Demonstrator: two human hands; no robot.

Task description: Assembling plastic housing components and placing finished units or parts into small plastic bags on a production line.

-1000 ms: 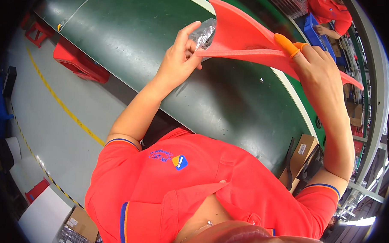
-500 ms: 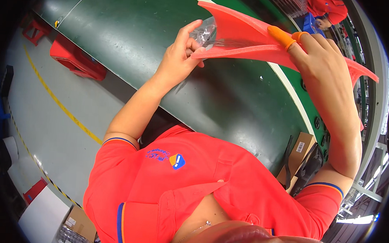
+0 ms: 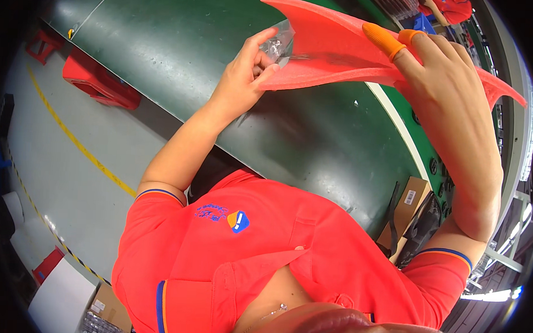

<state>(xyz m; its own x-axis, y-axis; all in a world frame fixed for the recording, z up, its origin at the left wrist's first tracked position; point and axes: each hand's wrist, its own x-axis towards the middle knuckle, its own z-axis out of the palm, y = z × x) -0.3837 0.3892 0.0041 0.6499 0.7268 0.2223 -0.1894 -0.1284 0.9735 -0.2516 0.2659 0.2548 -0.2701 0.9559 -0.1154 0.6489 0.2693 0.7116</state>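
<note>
A curved pink foam sheet (image 3: 323,42), folded or layered so that it gapes toward the left, is held up above the green table. My right hand (image 3: 443,73), with orange finger cots on two fingers, grips its right part from above. At the gaping left end, my left hand (image 3: 246,66) is closed, thumb by the lower foam edge and index finger against a clear plastic bag (image 3: 278,45). The bag reaches into the foam's opening. Its contents are hard to make out, and the lower foam layer hides part of them.
The dark green table (image 3: 176,52) has a white strip (image 3: 400,127) along its far right side. A cardboard box (image 3: 406,206) and black wrapped items stand close by my right elbow. Red stools (image 3: 96,81) are on the floor at left. Another person (image 3: 451,8) works at far right.
The foam has shifted slightly up and left at its near end, and its lower layer bows differently. Less of the grey material inside shows. Both hands keep their holds.
</note>
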